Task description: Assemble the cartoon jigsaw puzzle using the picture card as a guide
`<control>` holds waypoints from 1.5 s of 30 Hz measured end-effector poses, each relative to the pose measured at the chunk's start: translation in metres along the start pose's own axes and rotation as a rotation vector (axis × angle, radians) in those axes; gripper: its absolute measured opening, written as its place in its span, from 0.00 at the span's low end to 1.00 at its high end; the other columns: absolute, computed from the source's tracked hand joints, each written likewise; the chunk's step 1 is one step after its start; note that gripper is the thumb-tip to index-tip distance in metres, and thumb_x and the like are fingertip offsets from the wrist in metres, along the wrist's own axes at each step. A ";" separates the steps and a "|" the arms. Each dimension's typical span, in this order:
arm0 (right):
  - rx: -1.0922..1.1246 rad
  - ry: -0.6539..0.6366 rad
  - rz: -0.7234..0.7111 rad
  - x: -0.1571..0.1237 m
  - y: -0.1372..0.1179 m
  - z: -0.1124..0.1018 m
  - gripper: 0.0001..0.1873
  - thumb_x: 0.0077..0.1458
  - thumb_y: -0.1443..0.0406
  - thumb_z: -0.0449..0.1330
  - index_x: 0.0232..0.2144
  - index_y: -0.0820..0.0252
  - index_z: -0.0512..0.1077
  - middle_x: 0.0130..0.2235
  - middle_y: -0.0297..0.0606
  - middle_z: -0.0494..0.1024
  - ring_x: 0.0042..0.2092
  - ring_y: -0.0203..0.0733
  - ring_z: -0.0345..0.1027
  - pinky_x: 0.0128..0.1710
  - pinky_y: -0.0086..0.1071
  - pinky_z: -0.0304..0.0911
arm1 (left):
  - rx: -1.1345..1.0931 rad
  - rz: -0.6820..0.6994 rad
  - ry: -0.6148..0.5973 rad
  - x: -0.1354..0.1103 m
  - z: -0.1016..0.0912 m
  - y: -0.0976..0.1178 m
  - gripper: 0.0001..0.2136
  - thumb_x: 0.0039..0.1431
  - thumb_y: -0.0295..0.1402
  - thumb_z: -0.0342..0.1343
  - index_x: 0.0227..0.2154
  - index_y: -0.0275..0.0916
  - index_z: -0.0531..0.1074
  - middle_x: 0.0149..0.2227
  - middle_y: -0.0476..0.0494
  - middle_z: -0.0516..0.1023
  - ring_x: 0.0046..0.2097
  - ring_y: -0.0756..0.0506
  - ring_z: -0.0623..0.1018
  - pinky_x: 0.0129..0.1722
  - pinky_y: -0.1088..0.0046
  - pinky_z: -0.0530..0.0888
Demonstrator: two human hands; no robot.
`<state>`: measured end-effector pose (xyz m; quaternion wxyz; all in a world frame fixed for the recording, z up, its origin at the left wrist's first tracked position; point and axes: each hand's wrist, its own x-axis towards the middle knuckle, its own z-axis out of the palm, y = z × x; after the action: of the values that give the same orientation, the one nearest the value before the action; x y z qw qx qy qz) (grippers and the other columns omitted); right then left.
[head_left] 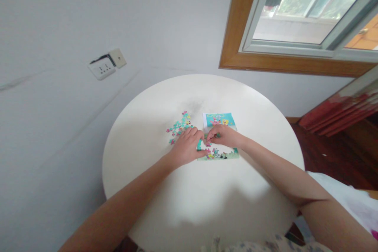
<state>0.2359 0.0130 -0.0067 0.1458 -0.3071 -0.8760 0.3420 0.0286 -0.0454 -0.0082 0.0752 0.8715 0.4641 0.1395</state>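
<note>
A partly filled jigsaw puzzle (217,154) lies on the white table, with pieces joined along its lower and left edges and a pale bare middle. My left hand (189,144) rests at its left edge, fingers apart, thumb near the bottom row. Between the fingertips of my right hand (223,135) is a small pink puzzle piece (208,144), low over the bare middle. Behind the puzzle lies a picture card (220,119) with cartoon figures on teal, its lower part covered by my right hand. Loose puzzle pieces (178,126) are heaped left of the card, partly behind my left hand.
The round white table (165,94) stands against a pale wall with a power socket (102,68). A wood-framed window (236,57) is at the upper right, and a red curtain (327,112) hangs beyond the table's right side.
</note>
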 end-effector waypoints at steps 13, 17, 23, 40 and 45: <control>-0.119 0.189 -0.105 -0.002 -0.001 -0.011 0.07 0.55 0.70 0.60 0.30 0.58 0.79 0.30 0.34 0.78 0.37 0.38 0.71 0.57 0.40 0.58 | -0.093 -0.009 0.001 -0.001 -0.006 -0.007 0.14 0.50 0.39 0.65 0.36 0.41 0.68 0.39 0.45 0.69 0.46 0.40 0.69 0.47 0.64 0.65; -0.200 0.115 -0.128 -0.005 -0.006 -0.013 0.06 0.53 0.69 0.62 0.31 0.56 0.79 0.30 0.34 0.78 0.38 0.39 0.71 0.59 0.40 0.56 | -0.143 -0.028 0.017 -0.001 -0.013 -0.019 0.09 0.53 0.34 0.61 0.35 0.40 0.67 0.38 0.46 0.69 0.44 0.42 0.70 0.46 0.65 0.66; -0.415 0.032 -0.069 -0.010 -0.021 -0.006 0.05 0.51 0.62 0.66 0.33 0.53 0.80 0.32 0.38 0.76 0.44 0.47 0.69 0.57 0.45 0.54 | -0.178 -0.124 0.173 0.001 -0.025 -0.048 0.07 0.56 0.34 0.56 0.36 0.39 0.67 0.36 0.46 0.69 0.40 0.45 0.71 0.42 0.68 0.68; -0.219 0.054 -0.077 -0.007 -0.015 0.003 0.06 0.48 0.71 0.66 0.32 0.58 0.77 0.33 0.37 0.77 0.39 0.41 0.70 0.41 0.32 0.61 | -0.215 0.091 -0.019 -0.001 -0.013 -0.020 0.06 0.58 0.35 0.58 0.38 0.43 0.76 0.38 0.45 0.68 0.45 0.44 0.70 0.48 0.67 0.64; -0.230 0.075 -0.081 -0.006 -0.013 0.006 0.05 0.48 0.72 0.65 0.30 0.58 0.76 0.30 0.35 0.77 0.36 0.39 0.69 0.39 0.31 0.59 | -0.187 0.084 -0.008 0.001 -0.005 -0.010 0.05 0.58 0.35 0.59 0.36 0.42 0.76 0.37 0.45 0.67 0.44 0.44 0.69 0.45 0.68 0.65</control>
<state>0.2320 -0.0015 -0.0019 0.1562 -0.2989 -0.9150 0.2216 0.0196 -0.0385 -0.0057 0.1521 0.8799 0.4119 0.1817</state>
